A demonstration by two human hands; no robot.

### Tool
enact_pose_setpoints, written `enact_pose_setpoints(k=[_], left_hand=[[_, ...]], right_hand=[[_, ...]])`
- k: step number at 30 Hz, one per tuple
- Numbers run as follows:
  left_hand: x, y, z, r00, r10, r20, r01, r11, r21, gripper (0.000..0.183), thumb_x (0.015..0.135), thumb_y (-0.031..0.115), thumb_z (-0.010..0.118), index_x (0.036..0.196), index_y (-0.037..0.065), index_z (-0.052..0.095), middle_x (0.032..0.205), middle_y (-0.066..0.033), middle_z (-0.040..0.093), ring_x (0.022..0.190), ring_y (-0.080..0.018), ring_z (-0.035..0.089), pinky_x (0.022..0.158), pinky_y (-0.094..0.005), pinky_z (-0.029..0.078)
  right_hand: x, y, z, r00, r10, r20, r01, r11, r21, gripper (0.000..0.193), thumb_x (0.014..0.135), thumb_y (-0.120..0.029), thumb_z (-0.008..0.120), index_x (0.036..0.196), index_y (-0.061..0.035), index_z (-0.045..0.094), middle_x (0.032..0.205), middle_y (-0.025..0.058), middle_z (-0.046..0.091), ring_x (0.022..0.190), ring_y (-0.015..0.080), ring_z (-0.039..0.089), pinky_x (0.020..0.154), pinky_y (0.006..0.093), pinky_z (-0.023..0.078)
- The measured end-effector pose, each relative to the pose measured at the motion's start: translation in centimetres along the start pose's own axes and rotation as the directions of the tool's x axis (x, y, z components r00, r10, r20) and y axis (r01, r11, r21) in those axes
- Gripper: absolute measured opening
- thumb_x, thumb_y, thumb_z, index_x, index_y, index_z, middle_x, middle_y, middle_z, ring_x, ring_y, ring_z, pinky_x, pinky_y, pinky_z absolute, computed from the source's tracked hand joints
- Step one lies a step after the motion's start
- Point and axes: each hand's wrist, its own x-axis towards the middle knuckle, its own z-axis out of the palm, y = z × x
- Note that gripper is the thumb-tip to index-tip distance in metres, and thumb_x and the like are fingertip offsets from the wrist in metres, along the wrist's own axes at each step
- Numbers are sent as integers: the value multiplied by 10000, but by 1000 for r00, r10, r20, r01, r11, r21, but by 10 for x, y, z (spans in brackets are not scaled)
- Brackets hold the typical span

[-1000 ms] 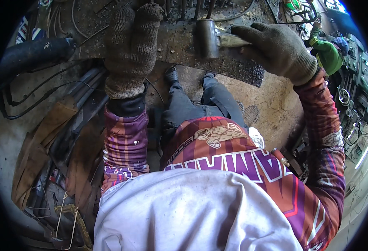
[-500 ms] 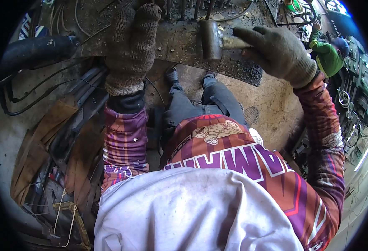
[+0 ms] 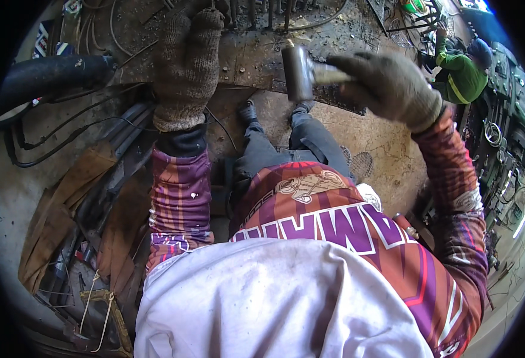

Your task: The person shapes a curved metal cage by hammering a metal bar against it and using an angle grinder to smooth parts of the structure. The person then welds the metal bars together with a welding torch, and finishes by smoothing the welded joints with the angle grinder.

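A hammer (image 3: 298, 73) with a thick steel cylindrical head and a short pale handle is in my gloved right hand (image 3: 392, 88). My fingers wrap its handle, and the head hangs over the near edge of a dark metal worktable (image 3: 247, 56). Farther left, my left hand (image 3: 186, 74), in a grey-brown knit glove, is closed above the table. A thin tip shows at the top of its fingers, but what it grips is mostly hidden. Several upright metal rods (image 3: 251, 15) stand on the table between and beyond my hands.
A thick black tube (image 3: 59, 73) and dark cables lie at the left. Below them are metal bars and brown sheets (image 3: 65, 215) on the floor. Dark grit covers the tabletop. A person in green (image 3: 462, 74) crouches at the far right beside green machinery (image 3: 507, 89).
The hammer and my right hand have come back toward me, away from the rods. My left hand stays nearly in place. The person in green has shifted slightly.
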Motion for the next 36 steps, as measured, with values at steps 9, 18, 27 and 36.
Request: enact_pose_setpoints(k=[9, 18, 27, 36], left_hand=[[9, 24, 6, 985, -172, 22, 168, 916, -365, 398, 1055, 230, 584, 1384, 6, 574, 1262, -94, 671, 1122, -183, 651, 981, -322, 528], [11, 23, 4, 970, -234, 70, 241, 865, -441, 425, 1052, 270, 595, 1392, 14, 571, 1240, -76, 676, 1110, -157, 648, 951, -302, 529], [15, 33, 4, 978, -209, 17, 207, 955, -212, 434, 1039, 312, 621, 1360, 21, 589, 1271, -103, 668, 1113, -191, 659, 947, -318, 543], [6, 12, 0, 999, -49, 16, 51, 993, -103, 426, 1045, 266, 617, 1386, 14, 572, 1263, -97, 661, 1114, -169, 635, 945, -307, 528]], right_hand=[[-8, -8, 5, 994, -81, -79, 89, 992, 90, 439, 955, -376, 652, 1300, -104, 638, 892, 136, 686, 752, 352, 693, 670, 430, 569], [12, 22, 4, 998, 18, -61, -19, 1000, -21, 390, 989, -392, 619, 1240, -97, 665, 888, 161, 724, 799, 347, 717, 717, 451, 573], [30, 31, -8, 990, -138, -27, 140, 986, 90, 419, 978, -341, 617, 1287, -60, 640, 910, 156, 732, 741, 329, 716, 672, 418, 572], [14, -7, -18, 983, -45, 177, 29, 996, 88, 426, 981, -353, 611, 1308, -82, 625, 900, 147, 694, 794, 350, 705, 703, 433, 560]])
